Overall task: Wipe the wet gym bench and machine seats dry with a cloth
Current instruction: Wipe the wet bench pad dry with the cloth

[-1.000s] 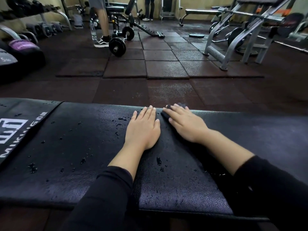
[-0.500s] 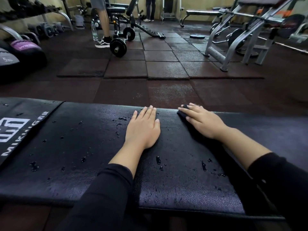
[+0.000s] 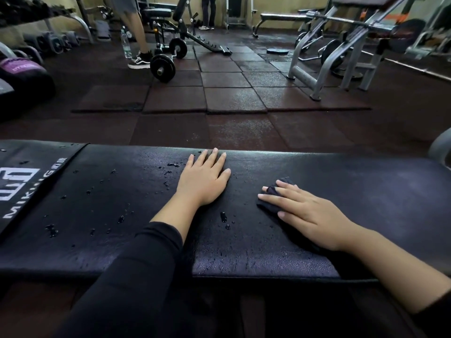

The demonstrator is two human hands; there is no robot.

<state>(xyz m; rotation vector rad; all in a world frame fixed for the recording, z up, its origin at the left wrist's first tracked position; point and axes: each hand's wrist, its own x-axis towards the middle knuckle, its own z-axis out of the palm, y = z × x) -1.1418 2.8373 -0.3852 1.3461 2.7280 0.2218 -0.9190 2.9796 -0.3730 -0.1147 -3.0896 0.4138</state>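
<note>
Left hand [image 3: 203, 180] flat, fingers straight, on long black padded bench [image 3: 366, 191]. Right hand [image 3: 310, 213] flat, pressing small dark cloth [image 3: 273, 200] onto bench. Water drops [image 3: 223, 217] between hands and left.

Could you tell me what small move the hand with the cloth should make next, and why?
Probably slide the right hand, pressing the dark cloth, leftward toward the droplets beside the left hand; that patch of bench looks wet.

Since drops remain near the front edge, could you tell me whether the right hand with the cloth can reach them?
Probably yes. The right hand presses the cloth flat on the bench, and the water drops lie just to its left with bare pad between; the left hand rests farther back.
</note>
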